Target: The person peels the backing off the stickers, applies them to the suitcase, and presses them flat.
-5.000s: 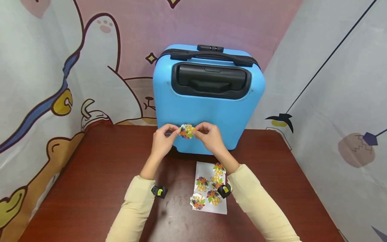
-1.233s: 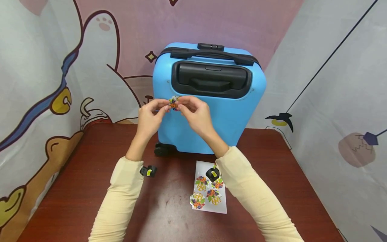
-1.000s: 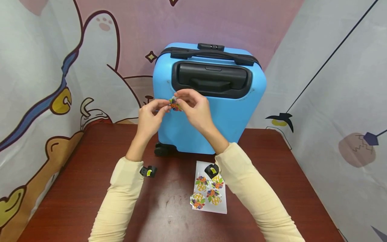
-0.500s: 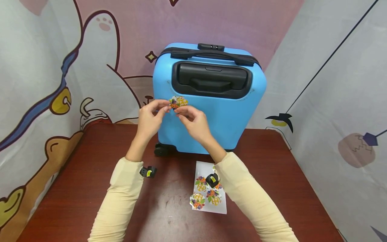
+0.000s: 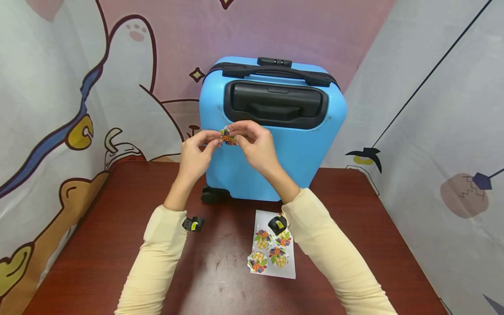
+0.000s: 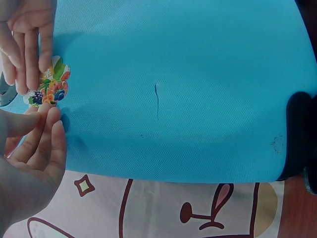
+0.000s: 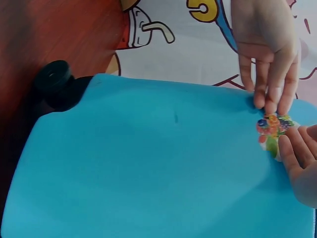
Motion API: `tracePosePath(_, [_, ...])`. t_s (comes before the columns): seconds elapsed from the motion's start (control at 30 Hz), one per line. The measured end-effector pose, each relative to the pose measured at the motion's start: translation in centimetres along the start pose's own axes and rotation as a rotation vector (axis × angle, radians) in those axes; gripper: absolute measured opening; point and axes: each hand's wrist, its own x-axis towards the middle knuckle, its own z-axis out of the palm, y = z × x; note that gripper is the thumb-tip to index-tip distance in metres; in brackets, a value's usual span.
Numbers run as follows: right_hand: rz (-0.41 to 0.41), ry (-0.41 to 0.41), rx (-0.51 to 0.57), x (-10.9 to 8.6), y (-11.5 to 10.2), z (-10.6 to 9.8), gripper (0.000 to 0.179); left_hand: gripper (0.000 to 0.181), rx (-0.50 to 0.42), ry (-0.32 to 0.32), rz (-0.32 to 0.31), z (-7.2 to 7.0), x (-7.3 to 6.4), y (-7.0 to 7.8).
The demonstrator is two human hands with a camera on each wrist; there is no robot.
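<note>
A fruit-patterned sticker lies against the upper left of a blue suitcase, below its recessed black handle. My left hand pinches the sticker's left edge between thumb and fingers. From the other side, my right hand reaches over it and covers the right part. In the left wrist view the right hand's fingers extend fairly straight across the sticker. The right wrist view has the sticker between both hands; whether all of it touches the shell cannot be told.
A white sticker sheet with several fruit stickers lies on the brown table, partly under the right sleeve. One suitcase wheel shows at the lower left. A printed cloth hangs behind the table.
Since five seconds ago both hands have carried the sticker up and left to the suitcase's upper left. Over the last second the right hand dipped, then rose across the sticker; the left stayed put.
</note>
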Motion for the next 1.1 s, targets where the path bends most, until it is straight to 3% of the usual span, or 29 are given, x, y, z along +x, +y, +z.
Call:
tracePosePath(0.3, [0.079,-0.06,-0.059,-1.2,1.5,-0.1,0.023,0.016,0.031,-0.002,0.002,0.0,-0.1,0.2])
tracePosePath(0.47, [0.088,-0.068,-0.034,-1.9,2.5,0.0,0.022,0.016,0.033,-0.01,0.009,0.0,-0.1,0.1])
tracePosePath(0.7, [0.083,-0.056,0.02,-2.2,3.1,-0.4,0.02,0.017,0.021,-0.013,-0.002,0.3,0.5,-3.1])
tracePosePath(1.1, [0.147,-0.058,0.04,-3.3,4.3,-2.0,0.019,0.015,0.031,-0.034,-0.017,0.8,-0.3,-4.4])
